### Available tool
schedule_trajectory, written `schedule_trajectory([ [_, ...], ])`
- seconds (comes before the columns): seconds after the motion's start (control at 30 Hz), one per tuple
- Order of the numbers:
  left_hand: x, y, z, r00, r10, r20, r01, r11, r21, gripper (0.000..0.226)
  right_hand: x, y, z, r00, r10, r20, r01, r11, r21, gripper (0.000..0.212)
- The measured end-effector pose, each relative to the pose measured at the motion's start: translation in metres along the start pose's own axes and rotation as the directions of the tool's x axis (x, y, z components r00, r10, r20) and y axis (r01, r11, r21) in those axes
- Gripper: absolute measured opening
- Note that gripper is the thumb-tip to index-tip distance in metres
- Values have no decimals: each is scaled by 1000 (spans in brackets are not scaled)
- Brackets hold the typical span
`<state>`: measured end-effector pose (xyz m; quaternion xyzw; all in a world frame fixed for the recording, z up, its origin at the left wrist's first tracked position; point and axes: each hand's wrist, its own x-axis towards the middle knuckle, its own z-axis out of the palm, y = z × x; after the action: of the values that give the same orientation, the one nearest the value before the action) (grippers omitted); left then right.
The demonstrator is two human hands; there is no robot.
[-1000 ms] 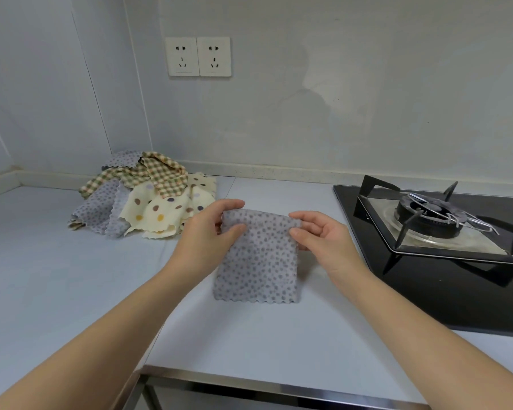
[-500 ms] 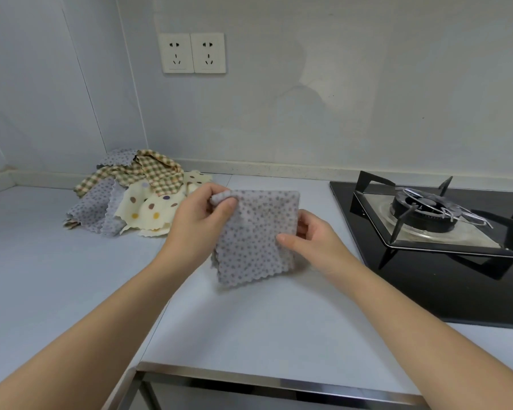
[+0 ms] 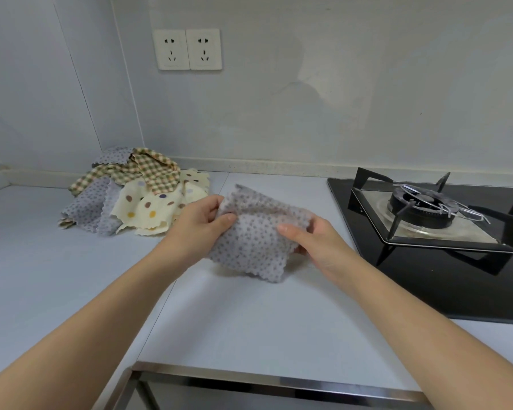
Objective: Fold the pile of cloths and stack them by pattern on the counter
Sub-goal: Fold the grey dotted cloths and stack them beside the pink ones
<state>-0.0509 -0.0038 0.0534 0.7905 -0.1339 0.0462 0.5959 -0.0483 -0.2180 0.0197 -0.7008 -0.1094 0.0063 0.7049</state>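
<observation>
Above the counter (image 3: pixel 249 321), left hand (image 3: pixel 196 226) and right hand (image 3: pixel 317 244) pinch the grey dotted cloth (image 3: pixel 255 247), now tilted and rumpled.

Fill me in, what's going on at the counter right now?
A person is working on a grey dotted cloth, held just above the counter with both hands. The left hand pinches its upper left edge and the right hand grips its right side. The cloth is rumpled, not a neat fold. The pile of unfolded cloths sits at the back left, and a gas burner stands to the right. No folded stack is in view yet.
</observation>
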Motion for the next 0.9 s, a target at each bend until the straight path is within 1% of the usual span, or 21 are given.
schedule_trajectory([
  [0.07,1,-1,-3,1000,0,10,0,999,-50,15,0,2,0,999,39,-12,-39,998,-40,14],
  [0.13,1,-1,-6,999,12,40,-10,998,-62,22,0,2,0,999,-8,-41,6,999,-44,9],
  [0.17,1,0,-6,998,26,53,-23,998,-65,23,0,1,0,998,-49,-44,47,998,-46,10],
  [0.23,-1,2,-4,996,61,57,-59,997,-42,17,1,0,-1,993,-110,-38,108,993,-48,20],
  [0.3,-1,4,-1,995,91,27,-91,996,-3,13,0,-1,-1,990,-140,-31,138,988,-69,25],
  [0.37,-2,5,0,993,119,3,-119,992,47,9,0,-1,-1,986,-164,-10,163,984,-66,20],
  [0.47,-2,5,0,994,111,15,-112,992,51,12,-2,-2,-1,984,-179,1,179,984,20,17],
  [0.53,-2,4,0,996,89,25,-90,996,27,15,-2,-4,0,983,-183,-9,183,983,-5,21],
  [0.57,-1,3,0,996,91,23,-92,995,32,16,-2,-4,0,982,-189,-23,189,982,-11,17],
  [0.6,-1,2,0,994,109,15,-110,992,64,19,-3,-5,-1,980,-195,-38,196,981,3,12],
  [0.63,-2,2,-1,990,140,12,-141,984,110,25,-3,-5,-1,976,-211,-48,212,977,15,12],
  [0.7,-3,5,-3,964,261,53,-265,931,252,35,-4,-6,0,967,-250,-49,251,968,8,16],
  [0.77,-5,10,-4,917,375,136,-395,801,450,30,-4,-7,1,954,-296,-50,297,955,-1,22],
  [0.8,-6,12,-4,904,395,161,-419,750,512,26,-5,-7,1,946,-321,-45,321,947,-15,26],
  [0.9,-7,16,-4,906,389,165,-405,689,601,16,-6,-9,0,918,-398,-8,394,911,-123,28],
])
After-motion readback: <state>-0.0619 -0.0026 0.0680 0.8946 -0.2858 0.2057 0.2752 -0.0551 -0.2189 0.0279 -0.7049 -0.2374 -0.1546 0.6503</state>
